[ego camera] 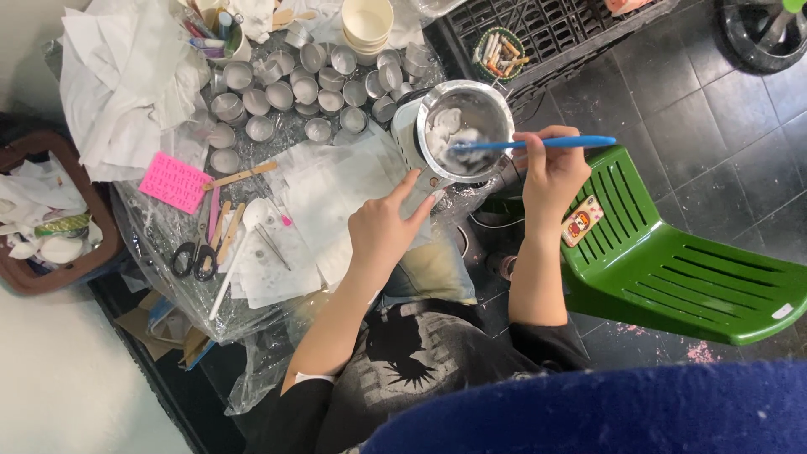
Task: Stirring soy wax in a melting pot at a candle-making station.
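Pot (465,128), round and metal, sits on a small white heater (409,134) at the table's near edge, just beside the green chair (672,261). Inside: white lumps, part melted, greyish liquid around them.

Right hand (551,172) grips a blue stick (538,143); fingers curled shut around its middle, thumb on top. Stick lies nearly level, its left end dipped into the white mass in the pot.

Left hand (388,227) rests at the pot's near side. Thumb and forefinger are spread in a V, with fingertips touching the heater's lower edge; other fingers folded under. Cannot tell whether it grasps a handle there.

Table (168,227) is covered in clear plastic film. On it:
- many small metal cups (277,97), clustered left of the pot
- stacked cream paper cups (367,21) at the far edge
- white paper sheets (126,76), crumpled, far left
- pink card (175,182)
- wooden sticks (239,176) and black-handled scissors (193,259)

Brown basket (25,282) with white scraps stands left of the table. Black crate (546,34) lies on the dark tiled floor beyond the pot. A small printed card (582,220) lies on the chair seat.
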